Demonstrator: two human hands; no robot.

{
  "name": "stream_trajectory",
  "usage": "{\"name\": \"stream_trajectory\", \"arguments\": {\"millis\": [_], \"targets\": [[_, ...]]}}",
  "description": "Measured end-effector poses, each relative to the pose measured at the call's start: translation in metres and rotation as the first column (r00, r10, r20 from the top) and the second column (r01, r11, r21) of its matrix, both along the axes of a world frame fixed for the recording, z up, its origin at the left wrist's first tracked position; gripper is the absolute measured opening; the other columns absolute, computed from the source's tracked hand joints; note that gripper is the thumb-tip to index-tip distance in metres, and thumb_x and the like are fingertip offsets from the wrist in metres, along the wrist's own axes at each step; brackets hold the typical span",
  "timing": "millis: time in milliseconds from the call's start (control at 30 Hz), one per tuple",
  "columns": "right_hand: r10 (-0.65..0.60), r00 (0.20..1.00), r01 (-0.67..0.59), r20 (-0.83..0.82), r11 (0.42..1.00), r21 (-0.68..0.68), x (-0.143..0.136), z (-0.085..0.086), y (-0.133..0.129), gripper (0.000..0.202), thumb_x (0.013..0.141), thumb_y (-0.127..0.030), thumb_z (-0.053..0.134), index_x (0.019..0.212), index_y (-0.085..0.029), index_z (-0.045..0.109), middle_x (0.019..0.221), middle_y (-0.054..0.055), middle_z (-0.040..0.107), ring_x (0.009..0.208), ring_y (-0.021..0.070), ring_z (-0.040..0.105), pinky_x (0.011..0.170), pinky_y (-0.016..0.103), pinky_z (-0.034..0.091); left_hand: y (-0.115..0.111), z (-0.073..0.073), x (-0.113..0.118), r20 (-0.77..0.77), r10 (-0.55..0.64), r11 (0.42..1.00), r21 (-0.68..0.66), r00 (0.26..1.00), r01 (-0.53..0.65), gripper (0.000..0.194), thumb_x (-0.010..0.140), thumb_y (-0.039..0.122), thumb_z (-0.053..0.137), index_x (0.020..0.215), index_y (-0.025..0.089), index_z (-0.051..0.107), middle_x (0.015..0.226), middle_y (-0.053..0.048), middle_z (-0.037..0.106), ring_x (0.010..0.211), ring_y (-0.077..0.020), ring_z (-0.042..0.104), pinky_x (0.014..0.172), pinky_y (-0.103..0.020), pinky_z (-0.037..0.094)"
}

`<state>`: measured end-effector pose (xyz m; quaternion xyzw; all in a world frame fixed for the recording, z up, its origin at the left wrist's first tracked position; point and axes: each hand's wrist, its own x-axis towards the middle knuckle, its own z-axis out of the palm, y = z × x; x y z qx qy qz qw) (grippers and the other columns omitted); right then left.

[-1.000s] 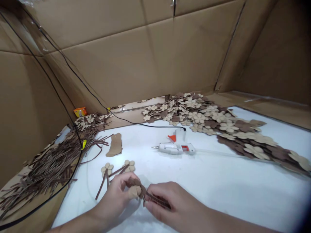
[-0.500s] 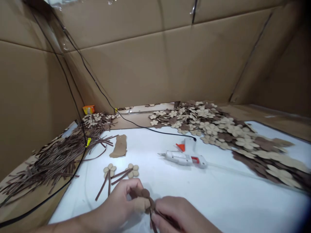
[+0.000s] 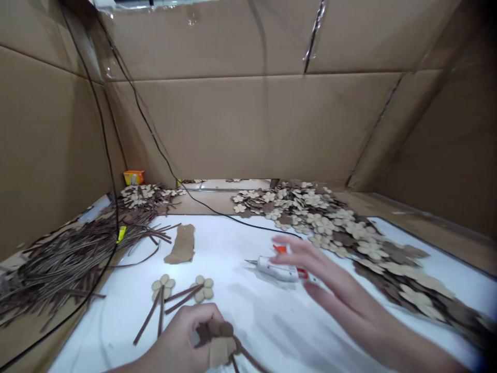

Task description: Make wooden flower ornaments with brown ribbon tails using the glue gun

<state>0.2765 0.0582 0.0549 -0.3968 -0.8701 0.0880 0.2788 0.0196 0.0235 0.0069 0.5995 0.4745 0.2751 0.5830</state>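
Between the thumb and fingers of my left hand (image 3: 190, 331), at the bottom centre, is a dark brown felt flower (image 3: 226, 329). Brown strips (image 3: 252, 357) hang from it toward the lower right. A tan wrap (image 3: 219, 352) covers the tip of that thumb. My right hand (image 3: 334, 285) is over the white glue gun (image 3: 277, 268), its fingers stretched out and partly hiding the gun's handle and rear. Whether the fingers touch it I cannot tell. The glue gun lies on the white board with its nozzle pointing left.
Two beige flowers with brown strips, one on the left (image 3: 163, 287) and one on the right (image 3: 202, 289), lie beyond my left hand. A cardboard scrap (image 3: 180, 243) is behind them. Brown strips (image 3: 89, 248) heap at left, felt flowers (image 3: 330, 223) at right. A black cable (image 3: 217, 211) crosses the back.
My right hand has let go of the brown strips and moved up and right to the glue gun. My left hand still holds the flower. The view has tilted up slightly.
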Motion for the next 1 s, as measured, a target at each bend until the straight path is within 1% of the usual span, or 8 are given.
{"name": "stream_trajectory", "arguments": {"millis": [100, 167, 267, 367, 500, 667, 767, 1000], "targets": [[-0.032, 0.966, -0.005, 0.257, 0.99, 0.142, 0.035, 0.003, 0.044, 0.051, 0.081, -0.008, 0.034, 0.123, -0.031, 0.052, 0.14, 0.006, 0.036, 0.133, 0.0271, 0.025, 0.104, 0.049, 0.03, 0.002, -0.003, -0.001, -0.047, -0.009, 0.997, 0.08, 0.999, 0.012, 0.031, 0.069, 0.043, 0.064, 0.065, 0.016, 0.049, 0.058, 0.003, 0.044, 0.059, -0.0111, 0.036, 0.056, -0.023, 0.028], [-0.058, 0.91, -0.015, 0.411, 0.985, 0.172, 0.051, -0.005, 0.071, 0.066, 0.076, 0.001, 0.033, 0.131, -0.033, 0.044, 0.141, 0.007, 0.035, 0.134, 0.0276, 0.022, 0.102, 0.052, 0.03, 0.001, -0.003, 0.0, -0.051, -0.019, 0.995, 0.093, 0.999, 0.024, 0.033, 0.069, 0.046, 0.064, 0.065, 0.016, 0.05, 0.059, 0.003, 0.044, 0.059, -0.0112, 0.036, 0.056, -0.022, 0.027], [0.066, 0.827, -0.132, 0.558, 0.988, 0.078, 0.058, -0.015, 0.096, 0.067, 0.077, 0.002, 0.037, 0.135, -0.031, 0.039, 0.14, 0.011, 0.037, 0.132, 0.0277, 0.028, 0.101, 0.049, 0.032, 0.0, -0.001, 0.001, -0.051, -0.025, 0.995, 0.091, 0.998, 0.029, 0.034, 0.068, 0.046, 0.065, 0.065, 0.016, 0.051, 0.06, 0.002, 0.046, 0.059, -0.0115, 0.037, 0.055, -0.022, 0.028], [0.229, 0.764, -0.258, 0.603, 0.965, -0.04, 0.048, -0.014, 0.103, 0.059, 0.08, -0.001, 0.039, 0.132, -0.029, 0.045, 0.131, 0.01, 0.049, 0.126, 0.0239, 0.038, 0.102, 0.042, 0.033, -0.001, 0.001, 0.001, -0.044, -0.029, 0.995, 0.094, 0.999, 0.033, 0.031, 0.068, 0.044, 0.065, 0.066, 0.016, 0.051, 0.061, 0.002, 0.046, 0.06, -0.0118, 0.038, 0.056, -0.022, 0.028], [0.269, 0.779, -0.276, 0.567, 0.958, -0.075, 0.033, -0.007, 0.102, 0.043, 0.079, -0.005, 0.043, 0.117, -0.021, 0.057, 0.113, 0.012, 0.059, 0.108, 0.0217, 0.051, 0.093, 0.035, 0.038, -0.002, 0.002, 0.002, -0.023, -0.049, 0.991, 0.122, 0.999, 0.051, 0.03, 0.07, 0.042, 0.063, 0.065, 0.016, 0.049, 0.061, 0.002, 0.044, 0.061, -0.0117, 0.037, 0.056, -0.022, 0.028], [0.258, 0.905, -0.234, 0.337, 0.966, -0.112, 0.015, -0.012, 0.108, 0.037, 0.076, -0.008, 0.046, 0.109, -0.017, 0.06, 0.102, 0.012, 0.06, 0.097, 0.0214, 0.053, 0.085, 0.034, 0.04, -0.004, 0.003, 0.002, -0.001, -0.067, 0.993, 0.098, 0.998, 0.066, 0.032, 0.068, 0.044, 0.063, 0.064, 0.016, 0.047, 0.061, 0.003, 0.043, 0.06, -0.011, 0.036, 0.055, -0.022, 0.027], [0.236, 0.947, -0.209, 0.22, 0.968, -0.136, -0.006, -0.018, 0.118, 0.032, 0.076, -0.02, 0.054, 0.107, -0.017, 0.059, 0.102, 0.011, 0.062, 0.093, 0.0218, 0.055, 0.083, 0.033, 0.041, -0.003, 0.0, 0.002, 0.015, -0.076, 0.993, 0.094, 0.997, 0.075, 0.032, 0.068, 0.044, 0.063, 0.064, 0.016, 0.046, 0.061, 0.003, 0.044, 0.059, -0.0105, 0.037, 0.055, -0.022, 0.027], [0.097, 0.995, -0.102, -0.032, 0.962, -0.252, -0.069, -0.036, 0.14, 0.03, 0.081, -0.043, 0.05, 0.095, -0.019, 0.061, 0.083, 0.003, 0.065, 0.072, 0.0191, 0.057, 0.063, 0.027, 0.044, -0.001, -0.004, 0.001, -0.02, -0.062, 0.992, 0.109, 0.998, 0.063, 0.028, 0.067, 0.039, 0.063, 0.063, 0.016, 0.047, 0.06, 0.003, 0.044, 0.06, -0.01, 0.038, 0.054, -0.021, 0.029]]}}
